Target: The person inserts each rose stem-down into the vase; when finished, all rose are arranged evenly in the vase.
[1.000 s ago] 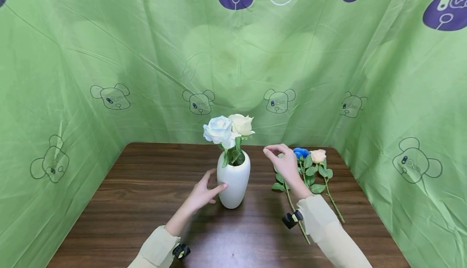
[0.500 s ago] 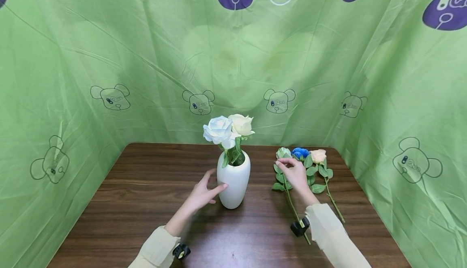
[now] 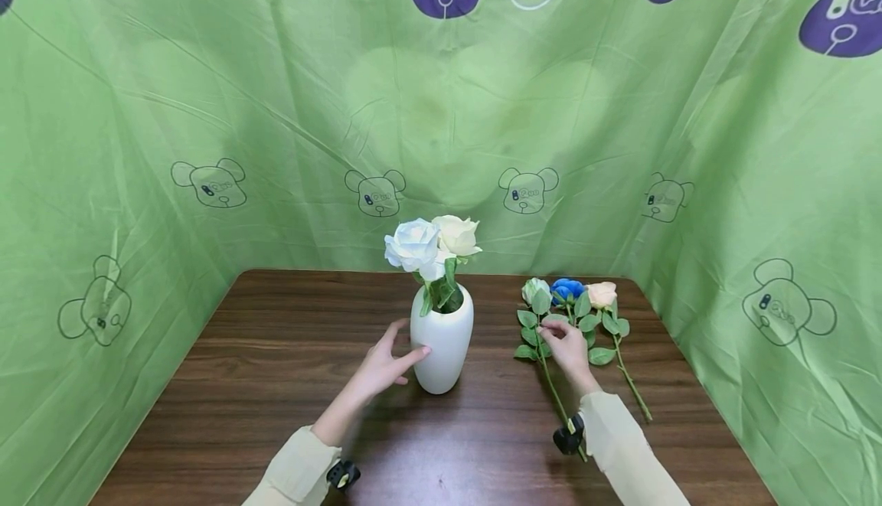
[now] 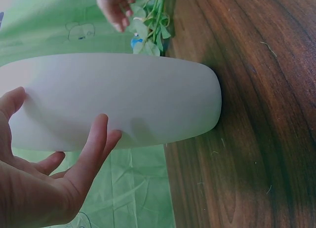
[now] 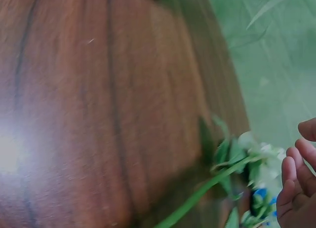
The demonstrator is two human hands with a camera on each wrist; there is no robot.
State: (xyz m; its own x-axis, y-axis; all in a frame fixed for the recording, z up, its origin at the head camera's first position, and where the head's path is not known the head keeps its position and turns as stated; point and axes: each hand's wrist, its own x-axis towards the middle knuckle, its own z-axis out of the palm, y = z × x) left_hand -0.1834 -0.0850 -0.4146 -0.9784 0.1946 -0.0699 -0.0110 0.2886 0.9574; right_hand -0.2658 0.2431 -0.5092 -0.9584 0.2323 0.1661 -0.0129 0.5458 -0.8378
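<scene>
The green rose (image 3: 535, 290) lies on the table (image 3: 289, 383), right of the vase (image 3: 441, 353). The right hand (image 3: 566, 347) is over its stem, thumb and fingers slightly parted—whether they touch it, I cannot tell. The left hand (image 3: 379, 364) is spread wide, fingertips against the upright vase, which holds a pale blue rose (image 3: 412, 246) and a cream rose (image 3: 457, 236). Beside the green rose lie a blue rose (image 3: 567, 289) and a peach rose (image 3: 601, 294)—behind, green cloth (image 3: 289, 108).
</scene>
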